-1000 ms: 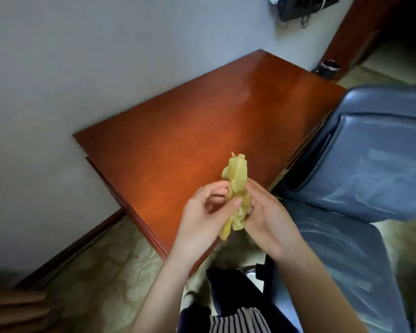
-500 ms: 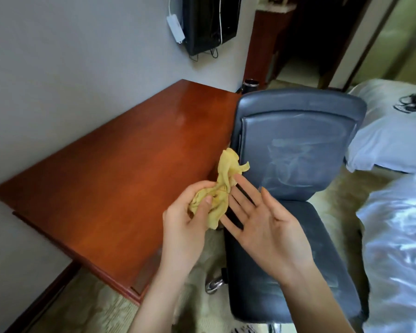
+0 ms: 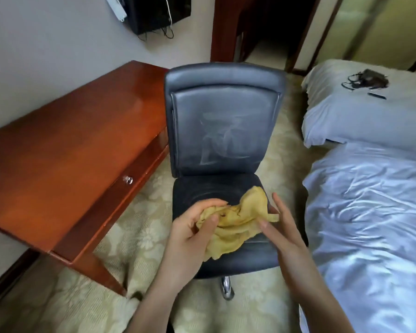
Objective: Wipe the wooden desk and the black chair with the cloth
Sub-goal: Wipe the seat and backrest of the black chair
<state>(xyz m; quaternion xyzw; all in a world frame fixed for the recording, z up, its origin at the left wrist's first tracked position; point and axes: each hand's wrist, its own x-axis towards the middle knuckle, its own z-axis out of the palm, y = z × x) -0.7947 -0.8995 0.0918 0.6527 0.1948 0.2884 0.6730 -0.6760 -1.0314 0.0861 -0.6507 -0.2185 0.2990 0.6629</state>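
Yellow, crumpled and soft, the cloth (image 3: 235, 224) is held over the front half of the seat of the black chair (image 3: 223, 121); whether it is touching the leather cannot be told from this angle. It is gripped by the left hand (image 3: 190, 236), with the fingers curled over one bunched end and the thumb pressed down on top. The right hand (image 3: 286, 236) is held flat and relaxed, fingers straight and pointing away, with nothing clasped. A loose tail of the cloth is laid against its palm side, by the thumb.

Pale smear marks are seen across the chair's backrest, and a dull film is seen on the seat behind the cloth. A chrome leg (image 3: 226, 287) of the base is glimpsed beneath the seat's front edge.

To the left, the reddish wooden worktop (image 3: 65, 145) is set against the grey wall, its front edge just beside the chair. A small metal fitting (image 3: 128, 180) is shown on its drawer front.

On the right, a bed (image 3: 370, 224) is covered in shiny pale-blue sheets. A pillow (image 3: 360, 116) is set at its head, and a dark tangled item (image 3: 368, 79) is seen lying on that pillow, too small to be identified. Patterned beige carpet (image 3: 139, 212) is spread under everything. A black unit (image 3: 154, 13) with dangling cables is fixed high on the wall.
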